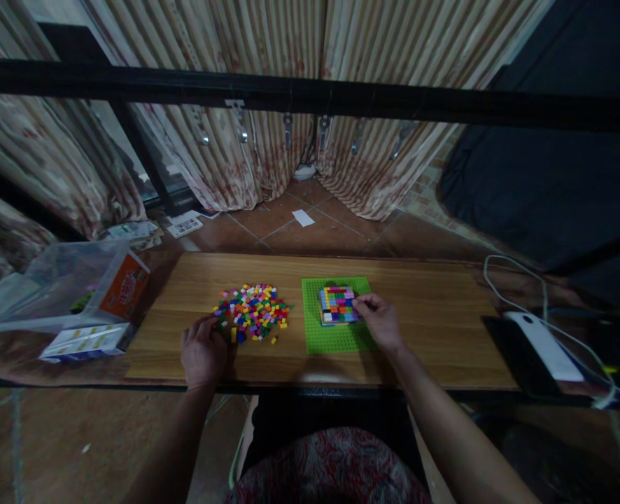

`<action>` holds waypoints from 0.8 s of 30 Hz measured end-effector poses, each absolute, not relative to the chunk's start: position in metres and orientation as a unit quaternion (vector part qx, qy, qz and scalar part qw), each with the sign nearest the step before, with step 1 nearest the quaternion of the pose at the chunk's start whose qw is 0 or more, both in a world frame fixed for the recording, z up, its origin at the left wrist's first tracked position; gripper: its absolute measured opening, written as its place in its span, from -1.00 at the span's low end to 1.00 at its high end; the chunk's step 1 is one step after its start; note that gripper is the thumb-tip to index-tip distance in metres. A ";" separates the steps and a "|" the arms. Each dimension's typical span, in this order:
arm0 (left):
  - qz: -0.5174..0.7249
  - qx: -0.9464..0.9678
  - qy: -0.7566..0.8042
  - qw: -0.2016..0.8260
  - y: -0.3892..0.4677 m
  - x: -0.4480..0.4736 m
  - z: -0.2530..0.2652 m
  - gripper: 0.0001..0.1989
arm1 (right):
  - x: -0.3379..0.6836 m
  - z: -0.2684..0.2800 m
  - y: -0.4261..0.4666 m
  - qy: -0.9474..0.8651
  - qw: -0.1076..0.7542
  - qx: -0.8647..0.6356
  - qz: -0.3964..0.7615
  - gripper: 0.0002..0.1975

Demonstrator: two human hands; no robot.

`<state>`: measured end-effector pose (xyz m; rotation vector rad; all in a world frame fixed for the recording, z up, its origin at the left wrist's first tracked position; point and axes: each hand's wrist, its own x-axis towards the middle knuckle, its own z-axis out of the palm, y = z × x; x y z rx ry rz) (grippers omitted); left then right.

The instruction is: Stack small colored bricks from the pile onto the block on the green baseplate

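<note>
A square block of multicoloured toy bricks (337, 306) stands on a green studded baseplate (315, 341). My right hand (381, 318) is at the block's right side, thumb and fingertips pinched together against its edge; whatever they may hold is too small to make out. Left of the baseplate lies a loose pile of small bricks (255, 308) in many colours. At the pile's left edge rests my left hand (203, 348), its fingers curled toward the nearest bricks. Its fingertips are partly hidden, so I cannot see whether a brick is between them.
All this lies on a wooden board (436, 315). A clear plastic bin (68, 280) and a flat carton (87, 341) stand at the left. On the right are a white device (544, 346) and a white cable (546, 287). A dark metal bar (310, 94) crosses beyond the board.
</note>
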<state>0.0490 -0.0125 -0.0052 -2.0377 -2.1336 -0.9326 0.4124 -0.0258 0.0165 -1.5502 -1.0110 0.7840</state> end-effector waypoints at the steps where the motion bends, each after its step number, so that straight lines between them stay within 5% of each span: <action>1: -0.303 -0.657 -0.690 0.022 -0.012 0.049 -0.005 -0.69 | 0.412 0.016 -0.026 -0.425 0.535 -0.650 0.334 -0.63; 12: -0.314 -0.652 -0.691 0.007 -0.014 0.051 -0.006 -0.70 | 0.395 0.034 -0.056 -0.370 0.595 -0.673 0.235 -0.67; 24: -0.330 -0.640 -0.694 -0.009 -0.018 0.055 -0.008 -0.69 | 0.277 0.036 -0.074 -0.665 0.382 -0.562 0.311 -0.80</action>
